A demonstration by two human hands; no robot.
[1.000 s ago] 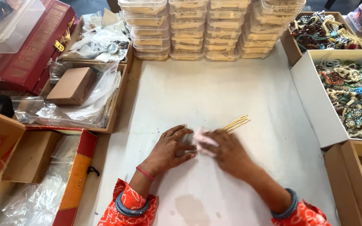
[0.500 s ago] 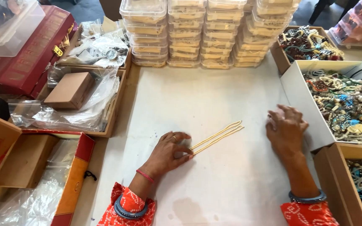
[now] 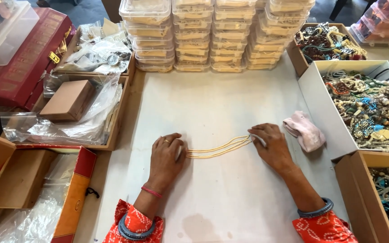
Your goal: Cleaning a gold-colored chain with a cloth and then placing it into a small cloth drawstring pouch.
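Right hand (image 3: 273,146) back on strands (image 3: 219,147) — left hand (image 3: 166,157) apparently still pinning them

A string of small cream-gold beads (image 3: 219,147), several thin strands running side by side, lies stretched out flat on the white table cover. It runs nearly level, rising slightly toward the right. Its left end sits under the fingers of the left hand (image 3: 166,155), its right end under the fingers of the right hand (image 3: 271,144). The strands fan apart a little in the middle and draw together at both ends.
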